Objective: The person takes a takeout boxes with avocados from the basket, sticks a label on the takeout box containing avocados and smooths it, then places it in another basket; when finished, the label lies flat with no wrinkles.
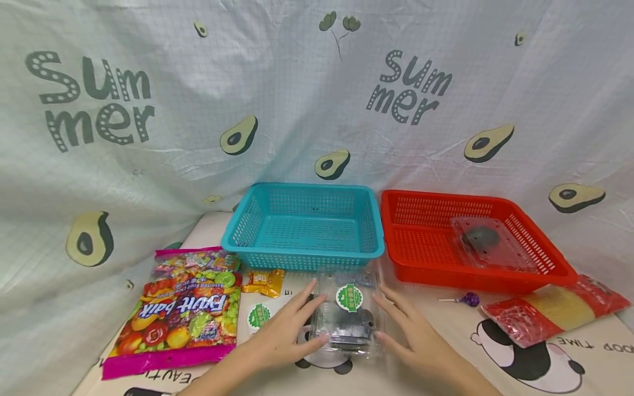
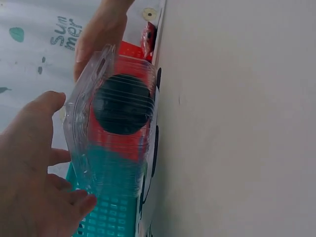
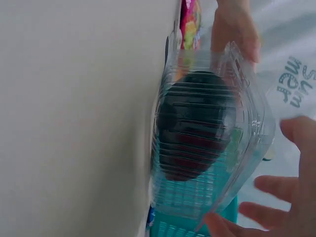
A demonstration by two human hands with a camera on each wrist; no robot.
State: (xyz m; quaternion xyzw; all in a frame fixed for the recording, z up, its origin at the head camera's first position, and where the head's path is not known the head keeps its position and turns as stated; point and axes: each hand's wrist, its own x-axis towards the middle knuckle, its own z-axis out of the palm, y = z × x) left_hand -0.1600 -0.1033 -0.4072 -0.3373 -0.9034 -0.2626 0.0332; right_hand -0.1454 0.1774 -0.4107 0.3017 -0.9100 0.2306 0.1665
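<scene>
A clear plastic clamshell box (image 1: 342, 344) with a round green-and-white sticker (image 1: 349, 297) sits on the table between my hands. Through its ribbed side shows a dark, smooth, oval object (image 3: 197, 126). My left hand (image 1: 279, 335) is at the box's left side, fingers spread and fingertips right at its edge. On the opposite side, my right hand (image 1: 418, 335) has its fingers spread the same way. In the wrist views, the left hand (image 2: 29, 173) and the right hand (image 3: 281, 192) curl loosely beside the lid's rim, without gripping it.
Behind the box stands a turquoise basket (image 1: 302, 260). The red basket (image 1: 460, 280) at right holds another clear box (image 1: 510, 247) with a dark round object. A fruit candy bag (image 1: 183, 308), orange packet (image 1: 264, 282), lollipop (image 1: 469, 299) and red-yellow packet (image 1: 555, 311) lie around.
</scene>
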